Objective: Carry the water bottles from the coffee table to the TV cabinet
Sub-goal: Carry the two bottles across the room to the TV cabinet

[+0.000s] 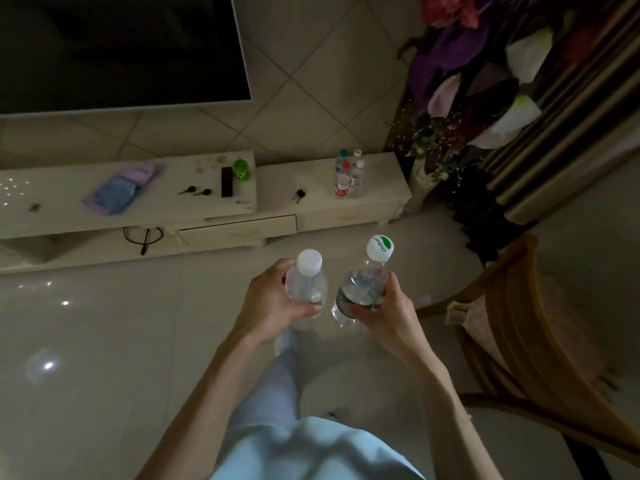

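Dim, murky room, small bright glints bouncing off the glossy floor (86, 323) at left, wide-angle bend bowing the cabinet (311, 209) and TV (121, 46), flowers (485, 81) and shirt (311, 452) smeared soft at the edges.

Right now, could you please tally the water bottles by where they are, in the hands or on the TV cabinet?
In the left hand: 1, the plain-capped bottle
In the right hand: 1, the green-capped bottle
On the TV cabinet: 4, the bottle cluster
Total: 6
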A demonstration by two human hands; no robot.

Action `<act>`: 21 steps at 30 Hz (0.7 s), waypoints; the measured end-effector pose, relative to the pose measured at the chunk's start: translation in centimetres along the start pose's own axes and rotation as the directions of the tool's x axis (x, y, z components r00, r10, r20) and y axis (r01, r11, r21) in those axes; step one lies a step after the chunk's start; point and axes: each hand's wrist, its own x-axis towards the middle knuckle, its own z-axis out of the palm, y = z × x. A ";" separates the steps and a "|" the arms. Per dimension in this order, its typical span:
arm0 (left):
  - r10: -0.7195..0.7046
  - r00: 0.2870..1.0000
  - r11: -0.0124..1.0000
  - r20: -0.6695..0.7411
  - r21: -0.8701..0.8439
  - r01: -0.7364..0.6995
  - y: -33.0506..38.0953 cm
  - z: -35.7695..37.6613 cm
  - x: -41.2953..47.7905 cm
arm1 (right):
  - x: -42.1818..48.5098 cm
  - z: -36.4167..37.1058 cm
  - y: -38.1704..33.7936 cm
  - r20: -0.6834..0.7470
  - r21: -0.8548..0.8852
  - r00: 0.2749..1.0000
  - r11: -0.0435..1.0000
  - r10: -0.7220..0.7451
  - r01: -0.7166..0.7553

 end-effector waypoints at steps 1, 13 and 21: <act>-0.011 1.000 1.000 0.004 -0.003 0.011 -0.2 -0.1 1.4 | 1.3 0.1 -0.3 0.007 0.002 1.000 1.000 0.011 -0.011; -0.022 0.991 1.000 0.129 0.005 0.022 2.2 -3.8 22.9 | 20.2 -0.6 -8.9 -0.020 -0.072 0.998 0.995 0.066 -0.067; -0.058 0.989 0.998 0.134 -0.018 0.061 3.2 -4.5 32.0 | 28.8 -0.5 -11.9 -0.035 -0.115 0.998 0.992 0.055 -0.059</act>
